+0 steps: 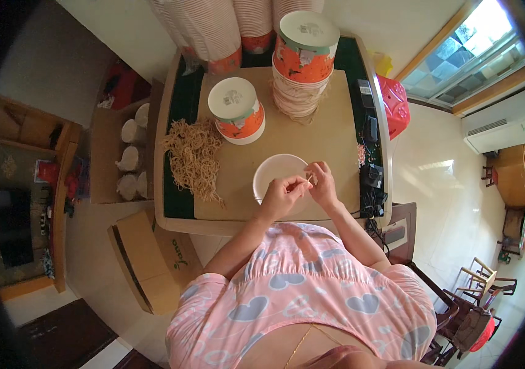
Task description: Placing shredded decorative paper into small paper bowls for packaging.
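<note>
A white paper bucket stands mouth up near the front of the table, right before me. Over its right rim my left hand and my right hand meet, fingertips pinched together. A short bit of thin pale cord shows between them; the rest is hidden by the fingers. To the left lies a tangled heap of tan cords. Behind the white bucket, an orange printed paper bucket rests upside down. Farther back rises a taller stack of upturned buckets, with cords hanging around its lower part.
Plastic-wrapped stacks of buckets line the table's back. Black adapters and cables run along its right edge, beside a red plastic stool. Left of the table are a carton of wrapped white rolls and a flattened cardboard box.
</note>
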